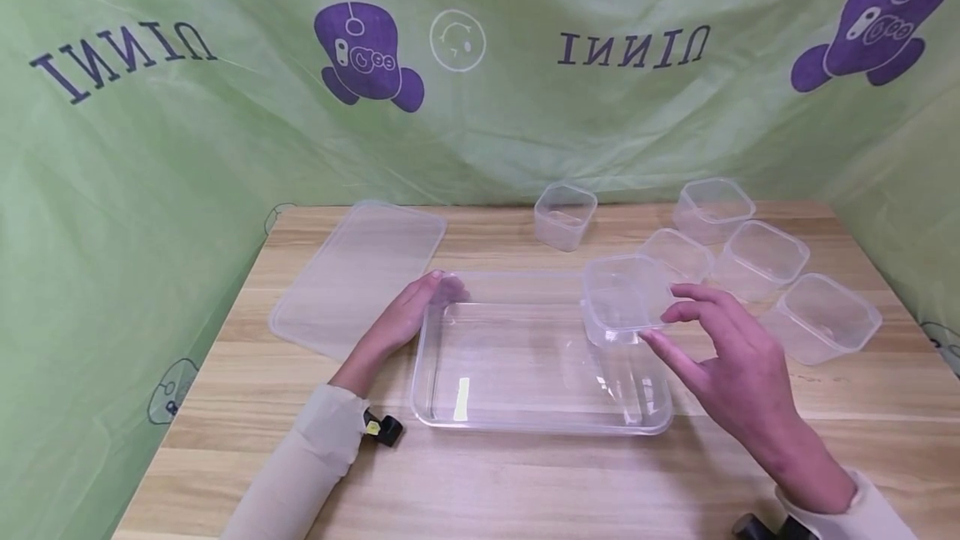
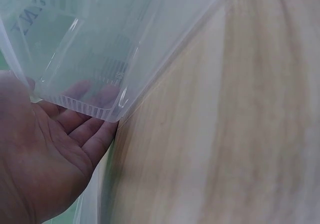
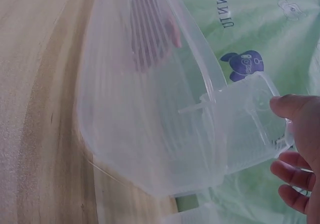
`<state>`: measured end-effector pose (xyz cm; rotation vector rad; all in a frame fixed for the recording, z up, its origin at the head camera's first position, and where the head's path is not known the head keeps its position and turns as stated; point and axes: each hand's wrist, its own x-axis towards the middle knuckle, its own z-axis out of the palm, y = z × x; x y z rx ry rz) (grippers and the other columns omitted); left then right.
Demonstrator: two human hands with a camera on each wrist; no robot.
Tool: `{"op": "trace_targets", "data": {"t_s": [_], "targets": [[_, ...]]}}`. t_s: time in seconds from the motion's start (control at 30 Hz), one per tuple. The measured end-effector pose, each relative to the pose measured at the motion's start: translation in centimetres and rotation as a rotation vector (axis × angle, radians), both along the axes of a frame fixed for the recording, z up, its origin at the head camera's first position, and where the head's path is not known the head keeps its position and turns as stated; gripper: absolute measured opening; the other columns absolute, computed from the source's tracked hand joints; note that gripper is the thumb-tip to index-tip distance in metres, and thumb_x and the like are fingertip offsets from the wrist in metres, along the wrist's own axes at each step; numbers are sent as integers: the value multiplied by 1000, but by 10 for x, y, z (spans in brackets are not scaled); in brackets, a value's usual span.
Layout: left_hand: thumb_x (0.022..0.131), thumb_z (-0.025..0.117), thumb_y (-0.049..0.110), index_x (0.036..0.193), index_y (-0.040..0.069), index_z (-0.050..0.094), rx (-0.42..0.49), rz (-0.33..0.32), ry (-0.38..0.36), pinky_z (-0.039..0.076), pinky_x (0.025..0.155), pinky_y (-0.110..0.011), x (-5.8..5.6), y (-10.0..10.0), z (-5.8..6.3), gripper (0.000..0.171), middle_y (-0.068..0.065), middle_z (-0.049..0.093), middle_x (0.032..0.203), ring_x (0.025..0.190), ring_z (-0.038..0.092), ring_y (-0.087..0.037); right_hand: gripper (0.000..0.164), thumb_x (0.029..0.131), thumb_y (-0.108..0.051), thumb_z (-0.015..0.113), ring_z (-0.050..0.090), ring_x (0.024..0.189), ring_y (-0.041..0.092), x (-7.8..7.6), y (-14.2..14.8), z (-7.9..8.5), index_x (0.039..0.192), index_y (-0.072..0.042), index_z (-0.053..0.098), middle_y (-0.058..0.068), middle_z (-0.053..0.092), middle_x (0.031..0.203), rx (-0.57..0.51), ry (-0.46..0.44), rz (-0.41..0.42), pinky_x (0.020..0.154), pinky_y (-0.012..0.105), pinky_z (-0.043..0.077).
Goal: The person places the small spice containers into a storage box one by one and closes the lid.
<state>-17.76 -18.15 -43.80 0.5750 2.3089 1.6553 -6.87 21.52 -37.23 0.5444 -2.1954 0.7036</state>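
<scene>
A large clear rectangular plastic container [image 1: 525,427] sits on the wooden table. My left hand [image 1: 405,311] grips its far left corner; in the left wrist view the fingers [image 2: 95,139] wrap round behind the wall, partly seen through the plastic. My right hand [image 1: 738,365] pinches the rim of a small clear square plastic box [image 1: 622,294] between thumb and fingers. This box is above the far right corner of the large container, overlapping its rim in the right wrist view, where the thumb [image 3: 287,104] presses the box edge. I cannot tell whether box and container touch.
A flat translucent lid [image 1: 352,282] lies left of the container. One small box [image 1: 566,219] stands at the back middle, and several more, including a near one [image 1: 821,319] and a far one [image 1: 712,211], stand at the right. Green printed cloth [image 1: 510,140] hangs round the table.
</scene>
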Motion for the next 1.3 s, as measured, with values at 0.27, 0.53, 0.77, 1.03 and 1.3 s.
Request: {"op": "trace_targets", "data": {"t_s": [0.27, 0.53, 0.77, 1.03, 1.3], "targets": [[115, 17, 37, 129, -8, 58, 6, -3, 2, 42, 110, -52, 0, 0, 0, 63, -22, 68, 126, 125, 60, -38, 54, 98, -59, 62, 66, 76, 18, 1, -1, -6, 92, -6, 70, 9, 74, 112, -2, -34, 56, 59, 21, 46], [115, 17, 36, 131, -9, 57, 2, -8, -14, 41, 111, -52, -1, -2, 1, 63, -23, 67, 127, 126, 58, -39, 50, 97, -56, 65, 42, 63, 5, -2, -1, -12, 92, -7, 71, 12, 72, 105, -14, -13, 69, 54, 15, 35], [115, 17, 36, 131, -9, 57, -8, -11, -9, 40, 111, -53, 0, -2, 1, 62, -23, 67, 127, 127, 58, -38, 47, 98, -53, 65, 44, 70, 6, -5, -5, -17, 95, -7, 74, 7, 67, 101, -78, -60, 91, 59, 16, 36], [115, 17, 39, 132, -8, 57, -7, -9, -20, 40, 112, -52, -1, -1, 0, 64, -22, 67, 128, 127, 58, -37, 42, 98, -52, 67, 45, 69, 6, -7, -10, -24, 95, -11, 76, 1, 60, 90, -98, -98, 99, 58, 14, 36], [115, 18, 37, 132, -9, 57, 5, -12, -13, 40, 112, -52, -1, -1, 0, 63, -22, 67, 127, 127, 58, -38, 27, 74, -7, 91, 46, 71, 7, -6, -12, -29, 96, -13, 76, -4, 55, 87, -86, -169, 86, 59, 13, 36]]}}
